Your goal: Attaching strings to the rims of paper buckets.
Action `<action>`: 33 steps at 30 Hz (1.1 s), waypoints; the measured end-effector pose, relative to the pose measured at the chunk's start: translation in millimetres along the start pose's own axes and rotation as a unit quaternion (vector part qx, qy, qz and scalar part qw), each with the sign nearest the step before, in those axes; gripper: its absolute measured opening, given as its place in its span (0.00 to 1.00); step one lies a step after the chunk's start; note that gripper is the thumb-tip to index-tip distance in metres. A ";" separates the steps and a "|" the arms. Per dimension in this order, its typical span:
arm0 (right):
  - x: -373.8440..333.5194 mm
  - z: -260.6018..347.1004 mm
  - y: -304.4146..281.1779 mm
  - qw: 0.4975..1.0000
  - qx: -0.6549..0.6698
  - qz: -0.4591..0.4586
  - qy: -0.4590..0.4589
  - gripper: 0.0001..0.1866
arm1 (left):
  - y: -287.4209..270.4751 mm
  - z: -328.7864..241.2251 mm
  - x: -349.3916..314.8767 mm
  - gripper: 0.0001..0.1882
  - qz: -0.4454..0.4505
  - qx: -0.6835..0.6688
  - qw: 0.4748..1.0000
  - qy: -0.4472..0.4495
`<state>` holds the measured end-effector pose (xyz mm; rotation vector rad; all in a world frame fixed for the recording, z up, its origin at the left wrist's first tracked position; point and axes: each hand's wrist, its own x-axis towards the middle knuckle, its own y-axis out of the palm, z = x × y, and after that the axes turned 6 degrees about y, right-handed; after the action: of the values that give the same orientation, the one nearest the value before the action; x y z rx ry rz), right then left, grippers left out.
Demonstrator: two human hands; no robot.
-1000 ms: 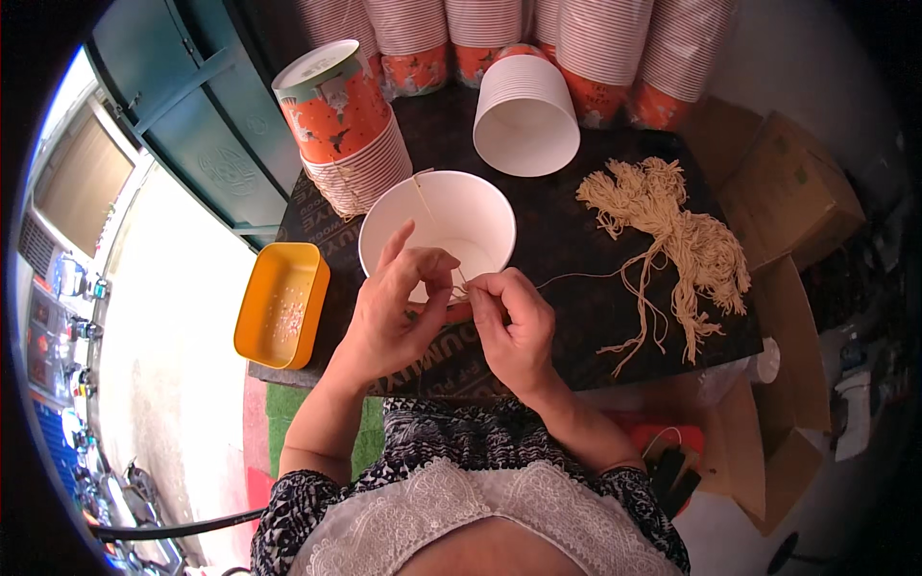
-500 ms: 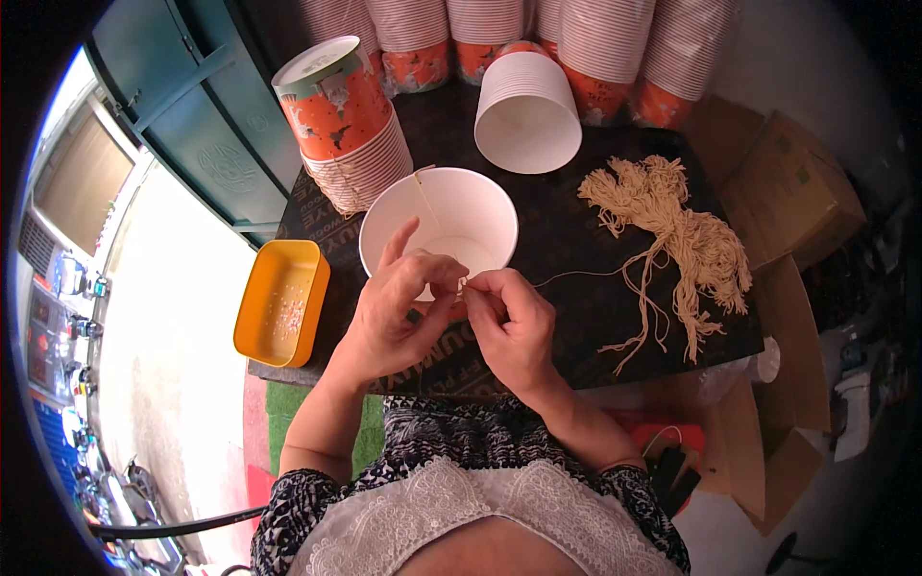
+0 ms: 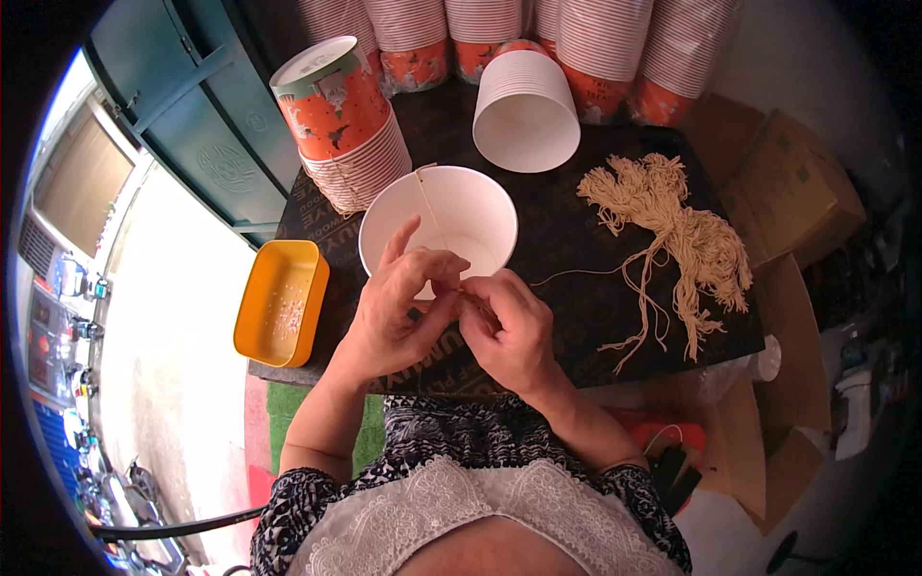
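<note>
A white-lined paper bucket (image 3: 485, 206) stands upright on the dark table in front of me. A thin beige cord (image 3: 429, 206) is fixed at its far rim and runs across its mouth toward my fingers. At the near rim my left hand (image 3: 396, 312) pinches the cord between thumb and index finger, its other fingers partly raised. Close against it, my right hand (image 3: 509, 326) is closed on the cord too, thumb and fingers pressed together. The exact bit of cord between the fingertips is mostly hidden.
A tangled bundle of beige cords (image 3: 672, 226) lies to the right. A yellow tray (image 3: 240, 322) with small beads sits left. Behind stand a stack of orange buckets (image 3: 341, 120), a tipped white bucket (image 3: 528, 130) and wrapped bucket stacks (image 3: 600, 48). Cardboard boxes (image 3: 792, 192) lie beyond the table's right edge.
My right fingers have shifted slightly left and curled closer to the left fingertips. The pale bit that showed between them is now mostly covered. My left hand has hardly moved.
</note>
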<state>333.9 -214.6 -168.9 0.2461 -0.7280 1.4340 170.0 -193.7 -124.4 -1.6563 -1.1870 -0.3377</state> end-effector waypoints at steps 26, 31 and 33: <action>1.9 -5.6 -2.4 0.957 0.229 0.069 0.163 0.02 | -3.3 -1.4 0.5 0.13 0.027 0.050 0.998 -0.004; 2.7 -1.8 -3.8 0.942 0.269 0.070 0.186 0.04 | -6.8 -6.2 1.5 0.17 0.055 0.046 0.997 -0.007; 2.9 -1.3 -3.6 0.940 0.277 0.067 0.188 0.04 | -3.8 -2.3 -0.6 0.16 0.036 0.047 0.998 0.007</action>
<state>337.6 -212.1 -167.2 0.3456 -0.0140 1.7356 167.4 -196.0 -121.7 -1.6076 -1.1130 -0.2441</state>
